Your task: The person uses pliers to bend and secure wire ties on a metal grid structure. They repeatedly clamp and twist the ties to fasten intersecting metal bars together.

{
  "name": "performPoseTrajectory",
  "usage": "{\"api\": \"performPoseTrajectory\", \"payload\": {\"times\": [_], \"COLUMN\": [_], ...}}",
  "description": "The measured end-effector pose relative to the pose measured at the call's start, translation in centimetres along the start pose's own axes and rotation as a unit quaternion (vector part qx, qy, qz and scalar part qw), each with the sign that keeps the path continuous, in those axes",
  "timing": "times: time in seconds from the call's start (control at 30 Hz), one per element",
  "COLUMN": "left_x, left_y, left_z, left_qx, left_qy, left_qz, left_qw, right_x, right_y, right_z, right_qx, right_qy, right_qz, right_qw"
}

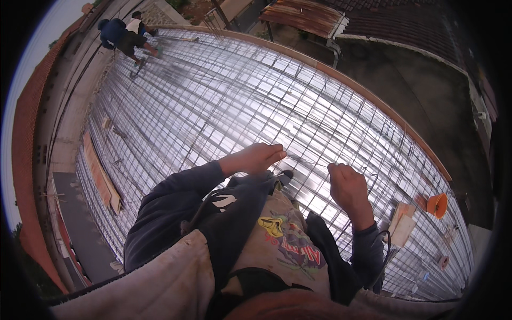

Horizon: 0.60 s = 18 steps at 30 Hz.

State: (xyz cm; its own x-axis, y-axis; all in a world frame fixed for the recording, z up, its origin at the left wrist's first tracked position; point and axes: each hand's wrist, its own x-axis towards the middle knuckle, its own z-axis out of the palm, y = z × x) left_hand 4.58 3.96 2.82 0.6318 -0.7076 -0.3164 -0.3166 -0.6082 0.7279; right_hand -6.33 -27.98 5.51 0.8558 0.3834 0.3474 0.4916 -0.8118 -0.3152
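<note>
My left hand [257, 158] is closed in a pinch, its fingertips on one end of a thin dark wire [305, 160]. The other end runs into my right hand [349, 189], which is curled into a fist with thumb and forefinger pressed together. Between the two hands the wire spans a short gap in front of my chest. Below them spreads a grid of steel reinforcing bars [320, 114] over shiny corrugated metal sheets. Whether the wire touches a bar cannot be made out.
An orange bucket [437, 205] lies at the right, near some wooden boards [401, 224]. Long planks [100, 176] rest on the left side. Far left, a bent-over person [120, 37] works beside another person [137, 24]. A raised edge board [368, 96] borders the far side.
</note>
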Motion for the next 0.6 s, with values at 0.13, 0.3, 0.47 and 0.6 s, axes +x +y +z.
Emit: {"api": "performPoseTrajectory", "payload": {"times": [0.13,0.3,0.47,0.6], "left_x": [0.7,2.1,1.9,2.6], "left_y": [-0.2,-0.1,0.8,0.4], "left_z": [-2.1,-6.9,-8.8,-7.0], "left_qx": [0.059,0.121,-0.142,-0.18], "left_qy": [0.107,0.131,-0.128,-0.307], "left_qz": [0.058,0.052,0.062,-0.062], "left_qw": [0.991,0.983,0.98,0.932], "right_x": [2.2,5.7,8.8,9.1], "right_y": [1.6,2.5,2.4,2.4], "right_z": [-4.6,-9.6,-13.7,-15.7], "right_qx": [-0.099,-0.197,-0.276,-0.316], "right_qy": [0.003,0.036,0.058,0.043], "right_qz": [-0.03,-0.054,-0.084,-0.105], "right_qw": [0.995,0.978,0.956,0.942]}}
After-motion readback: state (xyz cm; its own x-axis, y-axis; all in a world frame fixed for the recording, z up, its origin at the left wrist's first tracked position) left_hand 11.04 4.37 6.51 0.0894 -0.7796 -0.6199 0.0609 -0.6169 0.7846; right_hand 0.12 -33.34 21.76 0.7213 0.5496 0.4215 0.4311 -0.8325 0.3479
